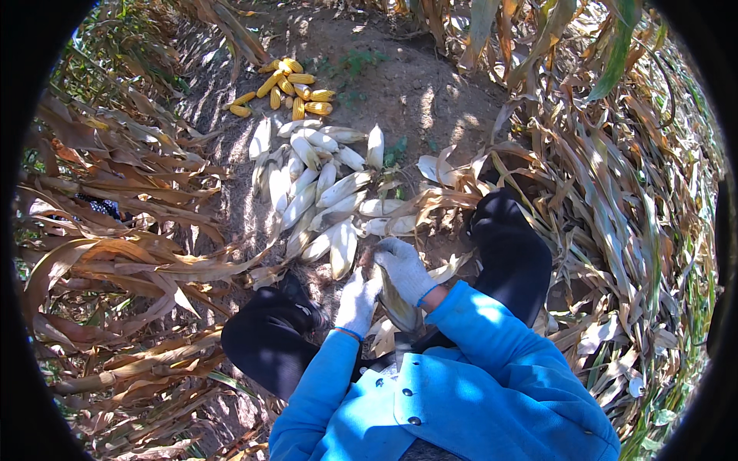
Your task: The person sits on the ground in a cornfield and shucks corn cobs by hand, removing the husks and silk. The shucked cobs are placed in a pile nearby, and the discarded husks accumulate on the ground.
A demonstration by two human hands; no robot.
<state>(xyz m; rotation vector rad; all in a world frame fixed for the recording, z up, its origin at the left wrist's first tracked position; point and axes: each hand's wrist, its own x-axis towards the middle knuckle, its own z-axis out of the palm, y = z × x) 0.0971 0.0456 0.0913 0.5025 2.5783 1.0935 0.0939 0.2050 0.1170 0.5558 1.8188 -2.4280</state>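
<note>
My left hand, in a white knit glove, closes around the left side of an ear of corn in its pale husk. My right hand, gloved alike, grips the same ear near its upper end, where brown silk shows. The husk's lower part hangs toward my lap. Just beyond my hands lies a pile of ears in whitish husks. Farther off, a smaller heap of bare yellow corn cobs rests on the soil. My fingertips are partly hidden by the gloves and husk.
Dry corn stalks and leaves crowd the left side, and more dry leaves bank up at the right. Brown soil with small green weeds lies ahead. My bent knees in dark trousers flank my hands; loose husks lie near the right knee.
</note>
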